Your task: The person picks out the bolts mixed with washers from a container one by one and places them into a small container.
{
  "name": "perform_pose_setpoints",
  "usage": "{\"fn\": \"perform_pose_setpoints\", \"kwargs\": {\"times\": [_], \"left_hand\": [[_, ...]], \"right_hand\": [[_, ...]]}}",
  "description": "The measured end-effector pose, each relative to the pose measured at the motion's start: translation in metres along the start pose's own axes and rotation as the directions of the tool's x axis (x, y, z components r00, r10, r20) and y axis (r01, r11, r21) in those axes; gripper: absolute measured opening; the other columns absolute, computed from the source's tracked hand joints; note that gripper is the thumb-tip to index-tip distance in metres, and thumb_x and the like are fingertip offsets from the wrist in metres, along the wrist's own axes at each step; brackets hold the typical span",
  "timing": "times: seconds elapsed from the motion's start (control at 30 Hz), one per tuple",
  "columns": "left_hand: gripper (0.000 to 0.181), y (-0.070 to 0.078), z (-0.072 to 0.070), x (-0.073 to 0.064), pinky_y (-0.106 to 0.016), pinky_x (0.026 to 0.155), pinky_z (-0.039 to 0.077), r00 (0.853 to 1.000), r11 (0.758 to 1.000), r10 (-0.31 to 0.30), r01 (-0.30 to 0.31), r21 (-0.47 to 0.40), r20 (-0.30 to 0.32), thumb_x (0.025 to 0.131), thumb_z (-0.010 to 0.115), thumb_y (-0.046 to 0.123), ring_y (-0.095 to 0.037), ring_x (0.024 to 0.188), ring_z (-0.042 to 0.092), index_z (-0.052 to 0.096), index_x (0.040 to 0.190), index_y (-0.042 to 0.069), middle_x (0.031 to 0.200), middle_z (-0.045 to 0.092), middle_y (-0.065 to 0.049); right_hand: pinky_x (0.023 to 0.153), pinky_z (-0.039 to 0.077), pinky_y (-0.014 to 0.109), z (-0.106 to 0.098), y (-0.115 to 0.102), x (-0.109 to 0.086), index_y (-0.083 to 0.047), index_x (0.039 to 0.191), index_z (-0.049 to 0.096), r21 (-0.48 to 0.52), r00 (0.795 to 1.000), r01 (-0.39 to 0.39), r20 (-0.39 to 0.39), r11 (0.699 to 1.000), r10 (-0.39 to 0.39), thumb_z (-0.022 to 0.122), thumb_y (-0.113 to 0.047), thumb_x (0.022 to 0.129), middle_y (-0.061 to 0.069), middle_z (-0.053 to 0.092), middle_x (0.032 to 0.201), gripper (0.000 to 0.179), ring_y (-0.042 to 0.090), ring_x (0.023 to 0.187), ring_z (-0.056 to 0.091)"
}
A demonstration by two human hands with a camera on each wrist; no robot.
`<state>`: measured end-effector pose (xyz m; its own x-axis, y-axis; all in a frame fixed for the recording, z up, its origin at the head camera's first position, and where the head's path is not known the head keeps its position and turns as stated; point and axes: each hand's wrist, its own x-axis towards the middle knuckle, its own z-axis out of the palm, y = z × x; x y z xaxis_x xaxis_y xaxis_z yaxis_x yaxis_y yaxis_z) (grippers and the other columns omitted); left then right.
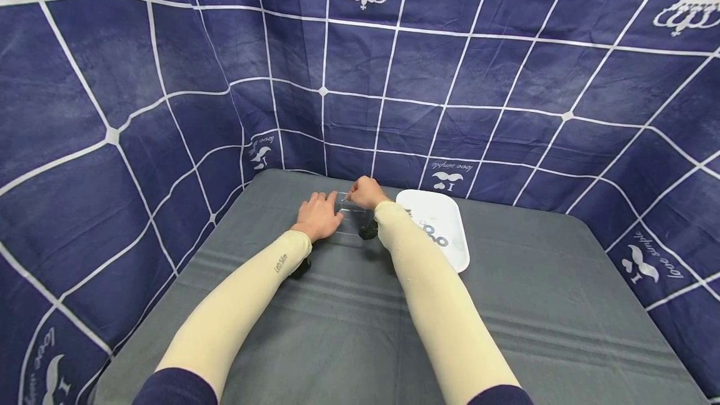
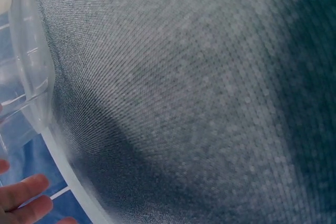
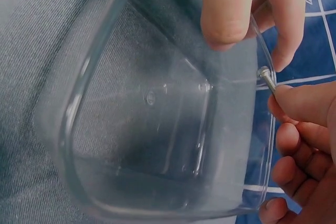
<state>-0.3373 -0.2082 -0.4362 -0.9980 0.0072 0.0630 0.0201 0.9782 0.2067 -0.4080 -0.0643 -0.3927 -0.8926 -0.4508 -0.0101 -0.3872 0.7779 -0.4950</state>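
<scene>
A clear plastic container point(image 3: 178, 177) sits near the far side of the table, between my hands. My left hand point(image 1: 319, 214) holds its left side, the thumb point(image 3: 227, 22) inside the rim and a finger point(image 3: 287, 35) outside. Left-hand fingertips point(image 2: 31, 195) also show in the left wrist view, below the container's wall point(image 2: 34, 61). Over the far rim, my right hand point(image 1: 365, 192) pinches a small silver screw point(image 3: 266, 78) between thumb and index finger. The screw's rounded head overlaps the rim in the right wrist view.
To the right of the container stands a white tray point(image 1: 462, 249) with several grey rings point(image 1: 429, 229) and small pieces in it. A grey cloth point(image 1: 315, 342) covers the table. Blue curtain point(image 1: 495, 67) with white lines hangs right behind the far edge and along both sides.
</scene>
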Motion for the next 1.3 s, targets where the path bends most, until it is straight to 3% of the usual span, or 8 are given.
{"fn": "perform_pose_setpoints", "kwargs": {"times": [0.2, 0.33, 0.57, 0.77, 0.97, 1.3], "left_hand": [[0.065, 0.001, 0.000, 0.001, -0.059, 0.112, 0.033, 1.000, 1.000, -0.003, 0.003, 0.002, -0.002, 0.100, 0.053, 0.040, -0.035, 0.143, 0.037, 0.035, 0.156, 0.013, 0.149, 0.047, -0.017], [0.064, 0.001, 0.000, 0.001, -0.059, 0.111, 0.034, 1.000, 1.000, -0.006, 0.006, 0.009, -0.008, 0.100, 0.053, 0.040, -0.035, 0.142, 0.038, 0.036, 0.156, 0.013, 0.148, 0.049, -0.016], [0.065, 0.003, -0.003, 0.004, -0.059, 0.110, 0.036, 0.999, 1.000, 0.011, -0.011, 0.009, -0.038, 0.098, 0.055, 0.041, -0.035, 0.139, 0.041, 0.038, 0.154, 0.012, 0.145, 0.051, -0.017], [0.066, 0.001, -0.003, 0.000, -0.060, 0.110, 0.036, 1.000, 1.000, 0.017, -0.017, 0.021, -0.011, 0.098, 0.055, 0.041, -0.037, 0.139, 0.041, 0.038, 0.154, 0.010, 0.145, 0.050, -0.018], [0.067, -0.001, -0.003, -0.003, -0.060, 0.110, 0.036, 0.999, 0.999, 0.036, -0.035, 0.020, -0.025, 0.099, 0.054, 0.041, -0.037, 0.139, 0.040, 0.038, 0.154, 0.008, 0.146, 0.050, -0.020], [0.067, -0.001, -0.004, -0.001, -0.060, 0.110, 0.036, 0.998, 0.997, 0.053, -0.053, 0.059, -0.012, 0.099, 0.053, 0.041, -0.038, 0.139, 0.041, 0.038, 0.154, 0.006, 0.146, 0.050, -0.021]], "right_hand": [[0.062, 0.041, 0.024, 0.001, -0.001, 0.001, 0.000, 0.091, 0.079, 0.014, 1.000, 0.014, 0.000, 1.000, -0.014, 0.066, -0.018, 0.095, -0.007, 0.051, 0.059, 0.022, 0.012, 0.058, 0.047], [0.062, 0.042, 0.025, 0.000, -0.001, 0.001, -0.002, 0.092, 0.080, 0.016, 1.000, 0.016, -0.005, 1.000, -0.016, 0.068, -0.018, 0.094, -0.006, 0.055, 0.060, 0.021, 0.012, 0.058, 0.048], [0.066, 0.043, 0.024, -0.010, 0.003, -0.006, -0.004, 0.093, 0.080, 0.027, 0.999, 0.030, -0.040, 0.999, -0.029, 0.068, -0.019, 0.093, 0.001, 0.071, 0.082, 0.019, 0.013, 0.069, 0.053], [0.068, 0.045, 0.026, -0.018, 0.011, -0.012, -0.003, 0.099, 0.080, 0.066, 0.999, 0.053, -0.015, 0.996, -0.052, 0.067, -0.016, 0.093, 0.005, 0.077, 0.099, 0.019, 0.014, 0.077, 0.058], [0.074, 0.046, 0.025, -0.026, 0.020, -0.014, -0.007, 0.097, 0.080, 0.056, 0.999, 0.033, -0.043, 0.998, -0.031, 0.070, -0.017, 0.091, 0.004, 0.077, 0.097, 0.016, 0.014, 0.082, 0.060], [0.074, 0.043, 0.026, -0.041, 0.037, -0.031, -0.009, 0.093, 0.081, 0.072, 0.993, 0.085, -0.089, 0.994, -0.078, 0.070, -0.018, 0.090, 0.003, 0.077, 0.092, 0.015, 0.013, 0.080, 0.053]]}}
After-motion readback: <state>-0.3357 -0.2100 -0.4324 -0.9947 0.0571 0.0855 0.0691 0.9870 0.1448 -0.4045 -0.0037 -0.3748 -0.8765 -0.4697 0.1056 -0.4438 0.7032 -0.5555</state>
